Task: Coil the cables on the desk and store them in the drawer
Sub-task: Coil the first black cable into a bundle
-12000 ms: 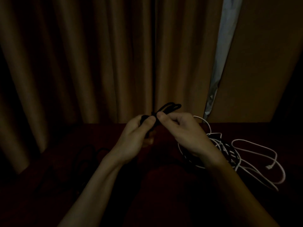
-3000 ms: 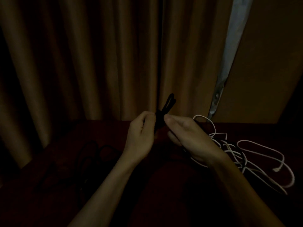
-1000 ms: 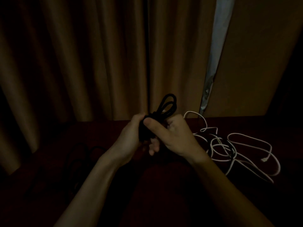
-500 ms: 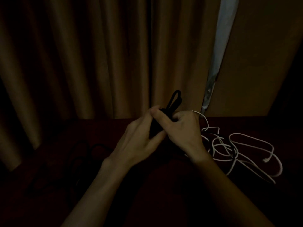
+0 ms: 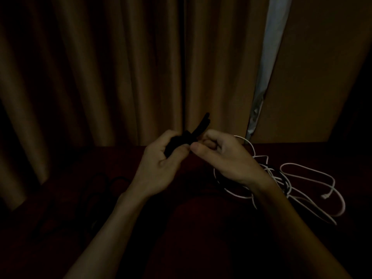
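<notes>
A coiled black cable (image 5: 198,128) is held up above the dark red desk (image 5: 201,228). My left hand (image 5: 161,164) grips the lower part of the bundle in its curled fingers. My right hand (image 5: 227,158) pinches the bundle from the right, thumb meeting the left fingers. The cable's looped end sticks up past both hands. A loose tangle of white cable (image 5: 302,184) lies on the desk behind my right wrist. The room is very dim and no drawer is in view.
More dark cable (image 5: 104,182) lies faintly visible on the desk at the left. Brown curtains (image 5: 120,67) hang behind the desk, with a pale gap (image 5: 267,57) and a plain wall panel to the right.
My hands have parted a little around the black bundle; the left hand has slid lower and the right thumb has drawn back. The loop now stands narrower, seen edge-on.
</notes>
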A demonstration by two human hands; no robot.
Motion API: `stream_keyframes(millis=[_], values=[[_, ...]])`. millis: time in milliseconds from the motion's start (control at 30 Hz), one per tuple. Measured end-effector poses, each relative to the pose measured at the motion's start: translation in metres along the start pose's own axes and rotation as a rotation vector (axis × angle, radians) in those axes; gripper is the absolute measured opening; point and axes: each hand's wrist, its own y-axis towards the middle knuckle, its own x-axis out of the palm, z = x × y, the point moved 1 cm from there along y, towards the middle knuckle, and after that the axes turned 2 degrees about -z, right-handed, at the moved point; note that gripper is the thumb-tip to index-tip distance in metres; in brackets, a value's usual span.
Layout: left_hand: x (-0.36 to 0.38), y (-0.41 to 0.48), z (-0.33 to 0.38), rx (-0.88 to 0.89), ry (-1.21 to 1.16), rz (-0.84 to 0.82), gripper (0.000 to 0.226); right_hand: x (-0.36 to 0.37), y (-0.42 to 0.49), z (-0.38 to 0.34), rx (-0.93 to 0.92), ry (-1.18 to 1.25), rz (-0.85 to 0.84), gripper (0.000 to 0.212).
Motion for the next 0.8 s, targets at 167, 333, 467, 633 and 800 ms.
stream_keyframes(millis=[167, 333, 467, 633, 800], values=[[0.007, 0.000, 0.010, -0.264, -0.525, -0.251, 0.031, -0.001, -0.002, 0.003, -0.052, 0.155, -0.002, 0.025], [0.004, 0.001, 0.012, -0.292, -0.408, -0.297, 0.041, 0.004, 0.000, 0.003, -0.113, 0.114, 0.158, 0.016], [0.000, 0.002, 0.013, -0.136, -0.143, -0.054, 0.027, 0.010, 0.002, 0.005, -0.130, 0.107, 0.252, 0.025], [0.005, 0.000, 0.011, 0.347, 0.370, -0.058, 0.063, 0.013, 0.006, 0.010, -0.086, 0.098, 0.322, 0.039], [-0.001, 0.001, 0.001, 0.399, 0.506, -0.052, 0.054, 0.015, 0.003, 0.005, -0.041, -0.029, 0.262, 0.032]])
